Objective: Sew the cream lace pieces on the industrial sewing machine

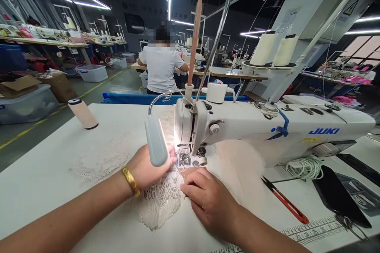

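Observation:
A piece of cream lace (162, 201) lies on the white table below the needle area of a white sewing machine (237, 122). My left hand (145, 166), with a gold bracelet on the wrist, is at the left of the presser foot. Its thumb and fingertips pinch the edge of the lace, and a grey lamp head (156, 142) hides part of the hand. Curled on the near side of the foot, my right hand (209, 199) presses thumb and fingers together on the lace's right edge. Sheer beige fabric (237, 162) spreads under the machine arm.
Red-handled thread snips (285, 199) and a black phone-like slab (341, 195) lie at the right. A beige thread cone (83, 114) and more lace (103, 158) are at the left. A ruler strip (314, 229) runs along the front edge. A person in a white shirt (162, 67) sits ahead.

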### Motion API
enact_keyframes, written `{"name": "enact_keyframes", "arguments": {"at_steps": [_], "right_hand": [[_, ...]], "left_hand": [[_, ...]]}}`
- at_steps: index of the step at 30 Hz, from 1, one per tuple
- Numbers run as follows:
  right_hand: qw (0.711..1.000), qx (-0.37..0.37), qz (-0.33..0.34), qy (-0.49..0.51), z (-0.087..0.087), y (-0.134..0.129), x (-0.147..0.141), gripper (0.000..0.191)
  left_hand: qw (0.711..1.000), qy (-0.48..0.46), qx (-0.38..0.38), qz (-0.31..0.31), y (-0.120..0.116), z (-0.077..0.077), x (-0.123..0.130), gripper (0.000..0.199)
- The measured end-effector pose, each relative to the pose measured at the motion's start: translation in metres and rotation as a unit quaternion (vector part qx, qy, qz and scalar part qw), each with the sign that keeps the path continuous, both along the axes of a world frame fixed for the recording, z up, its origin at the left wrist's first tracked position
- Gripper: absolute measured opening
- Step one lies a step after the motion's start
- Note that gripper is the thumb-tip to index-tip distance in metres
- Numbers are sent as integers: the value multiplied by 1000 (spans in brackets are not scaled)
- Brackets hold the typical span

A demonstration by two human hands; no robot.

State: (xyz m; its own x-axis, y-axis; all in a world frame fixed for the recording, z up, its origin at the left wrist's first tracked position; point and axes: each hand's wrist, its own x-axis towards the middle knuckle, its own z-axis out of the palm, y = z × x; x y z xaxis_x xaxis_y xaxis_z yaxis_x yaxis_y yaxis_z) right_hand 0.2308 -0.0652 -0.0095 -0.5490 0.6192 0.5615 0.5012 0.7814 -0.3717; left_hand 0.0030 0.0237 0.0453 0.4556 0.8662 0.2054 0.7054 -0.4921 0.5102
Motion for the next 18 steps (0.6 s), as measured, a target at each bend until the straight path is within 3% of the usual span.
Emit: {"name": "enact_keyframes", "arguments": {"at_steps": [6,12,15,18], "right_hand": [[1000,17,17,18,0,2,-2,46],[1000,14,9,10,3,1,-2,47],[1000,9,8,7,3,0,-3,46],[1000,4,13,8,3,0,-3,45]], "left_hand": [[995,15,-91,37,-12,-21,3,14],[1000,13,-14,18,-8,-27,0,19],[1000,-2,-7,20,10,-25,-4,27],[1000,-20,-16,17,42,-19,-6,20]]}}
